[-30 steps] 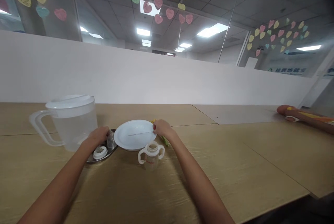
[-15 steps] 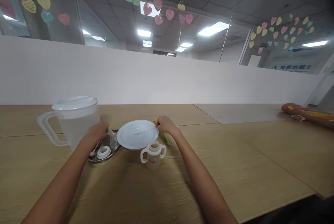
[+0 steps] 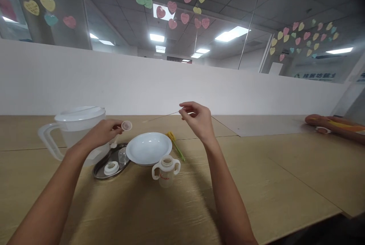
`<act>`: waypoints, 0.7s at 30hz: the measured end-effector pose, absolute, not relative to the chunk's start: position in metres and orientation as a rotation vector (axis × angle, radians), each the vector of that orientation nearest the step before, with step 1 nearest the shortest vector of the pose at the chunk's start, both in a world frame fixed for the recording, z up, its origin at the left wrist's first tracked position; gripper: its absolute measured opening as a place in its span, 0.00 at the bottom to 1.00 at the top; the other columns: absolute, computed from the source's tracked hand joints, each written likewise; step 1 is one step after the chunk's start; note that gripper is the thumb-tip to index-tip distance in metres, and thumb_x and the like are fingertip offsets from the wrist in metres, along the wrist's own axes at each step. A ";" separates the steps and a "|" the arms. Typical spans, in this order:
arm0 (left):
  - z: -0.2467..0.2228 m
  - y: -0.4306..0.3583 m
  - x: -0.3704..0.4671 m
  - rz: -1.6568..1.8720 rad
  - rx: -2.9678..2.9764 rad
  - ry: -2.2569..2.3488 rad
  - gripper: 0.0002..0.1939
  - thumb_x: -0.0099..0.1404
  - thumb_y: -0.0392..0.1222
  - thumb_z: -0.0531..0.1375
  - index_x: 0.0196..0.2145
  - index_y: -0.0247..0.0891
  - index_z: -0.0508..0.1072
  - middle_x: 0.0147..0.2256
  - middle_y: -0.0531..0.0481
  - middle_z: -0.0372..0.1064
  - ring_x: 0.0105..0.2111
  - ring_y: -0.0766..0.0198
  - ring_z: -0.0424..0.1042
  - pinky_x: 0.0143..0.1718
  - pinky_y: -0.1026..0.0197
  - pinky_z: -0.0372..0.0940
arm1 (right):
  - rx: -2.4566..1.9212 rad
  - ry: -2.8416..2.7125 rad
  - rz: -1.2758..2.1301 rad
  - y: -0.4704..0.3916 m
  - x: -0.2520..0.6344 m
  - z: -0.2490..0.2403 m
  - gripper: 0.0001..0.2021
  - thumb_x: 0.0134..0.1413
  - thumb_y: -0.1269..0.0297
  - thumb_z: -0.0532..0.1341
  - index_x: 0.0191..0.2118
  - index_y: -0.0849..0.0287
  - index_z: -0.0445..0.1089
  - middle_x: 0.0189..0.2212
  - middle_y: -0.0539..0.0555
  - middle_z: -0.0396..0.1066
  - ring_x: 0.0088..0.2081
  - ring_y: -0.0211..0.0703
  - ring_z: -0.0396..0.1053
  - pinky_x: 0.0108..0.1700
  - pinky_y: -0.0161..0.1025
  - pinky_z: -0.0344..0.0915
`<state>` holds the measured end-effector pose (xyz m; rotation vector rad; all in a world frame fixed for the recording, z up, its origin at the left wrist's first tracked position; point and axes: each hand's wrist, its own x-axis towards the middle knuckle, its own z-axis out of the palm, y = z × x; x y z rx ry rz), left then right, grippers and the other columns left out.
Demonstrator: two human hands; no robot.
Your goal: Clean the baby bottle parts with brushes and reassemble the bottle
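Observation:
My left hand (image 3: 107,131) pinches a small round whitish piece (image 3: 127,125) above the metal tray (image 3: 98,172); a small white-tipped item (image 3: 114,145) hangs below the fingers. My right hand (image 3: 196,117) holds a thin wire-like stick (image 3: 162,116) between thumb and fingers, raised over the table and pointing left. Below and between the hands lies a white bowl (image 3: 149,148). In front of it stands a clear two-handled cup (image 3: 166,171) without a lid. On the tray rest a white ring cap (image 3: 111,168) and a clear dome-shaped piece (image 3: 122,156).
A large lidded pitcher (image 3: 81,127) holding clear liquid stands at the left, behind my left forearm. A yellow-and-green brush-like item (image 3: 176,146) lies right of the bowl. At the far right, another person's arm (image 3: 336,125) rests on the table.
My left hand has lifted the round piece from the tray. My right hand has risen and moved right with the thin stick, away from the bowl, uncovering the yellow-and-green item.

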<state>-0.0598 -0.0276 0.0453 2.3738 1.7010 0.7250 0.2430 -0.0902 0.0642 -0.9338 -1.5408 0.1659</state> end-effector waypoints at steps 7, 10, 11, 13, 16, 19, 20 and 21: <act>0.049 -0.041 -0.027 0.811 2.340 1.243 0.23 0.58 0.53 0.51 0.44 0.36 0.72 0.44 0.46 0.70 0.40 0.57 0.68 0.35 0.61 0.66 | -0.692 -1.478 0.158 -0.123 0.226 0.073 0.09 0.48 0.66 0.58 0.36 0.57 0.73 0.32 0.51 0.72 0.34 0.37 0.70 0.33 0.35 0.72; 0.050 -0.045 -0.020 0.802 2.317 1.223 0.21 0.57 0.52 0.53 0.44 0.40 0.73 0.42 0.48 0.71 0.41 0.57 0.69 0.35 0.62 0.67 | -0.656 -1.484 0.106 -0.128 0.225 0.073 0.08 0.49 0.68 0.58 0.34 0.57 0.74 0.30 0.50 0.72 0.33 0.36 0.70 0.33 0.36 0.72; 0.050 -0.045 -0.019 0.800 2.316 1.227 0.21 0.57 0.52 0.53 0.44 0.41 0.73 0.41 0.48 0.72 0.40 0.57 0.69 0.34 0.61 0.67 | -0.645 -1.478 0.095 -0.129 0.225 0.073 0.08 0.49 0.68 0.58 0.34 0.57 0.74 0.30 0.50 0.72 0.33 0.36 0.70 0.33 0.36 0.72; 0.050 -0.046 -0.018 0.800 2.323 1.214 0.20 0.58 0.52 0.53 0.43 0.42 0.73 0.40 0.49 0.72 0.39 0.58 0.69 0.34 0.61 0.67 | -0.638 -1.458 0.078 -0.129 0.226 0.073 0.08 0.49 0.68 0.58 0.34 0.57 0.74 0.30 0.50 0.73 0.33 0.36 0.70 0.32 0.36 0.72; 0.050 -0.047 -0.018 0.797 2.317 1.178 0.21 0.58 0.53 0.52 0.43 0.42 0.73 0.42 0.49 0.72 0.40 0.58 0.69 0.34 0.63 0.67 | -0.645 -1.432 0.059 -0.128 0.225 0.072 0.08 0.50 0.67 0.58 0.34 0.56 0.74 0.31 0.50 0.73 0.33 0.37 0.70 0.32 0.36 0.73; 0.051 -0.049 -0.016 0.793 2.299 1.196 0.21 0.58 0.53 0.52 0.43 0.41 0.73 0.43 0.49 0.71 0.42 0.58 0.69 0.35 0.63 0.66 | -0.633 -1.436 0.029 -0.126 0.223 0.071 0.08 0.50 0.67 0.58 0.34 0.56 0.74 0.31 0.50 0.73 0.32 0.36 0.70 0.32 0.36 0.72; 0.051 -0.050 -0.016 0.788 2.302 1.199 0.21 0.58 0.53 0.52 0.43 0.41 0.73 0.43 0.49 0.71 0.42 0.58 0.69 0.36 0.63 0.66 | -0.625 -1.444 0.008 -0.126 0.222 0.071 0.08 0.50 0.68 0.58 0.34 0.56 0.74 0.31 0.50 0.73 0.32 0.36 0.70 0.31 0.36 0.72; 0.051 -0.050 -0.016 0.783 2.309 1.199 0.20 0.58 0.52 0.52 0.44 0.41 0.73 0.43 0.49 0.71 0.42 0.58 0.69 0.36 0.63 0.66 | -0.617 -1.454 -0.019 -0.125 0.220 0.070 0.08 0.51 0.68 0.58 0.35 0.56 0.74 0.30 0.50 0.73 0.32 0.36 0.70 0.31 0.35 0.72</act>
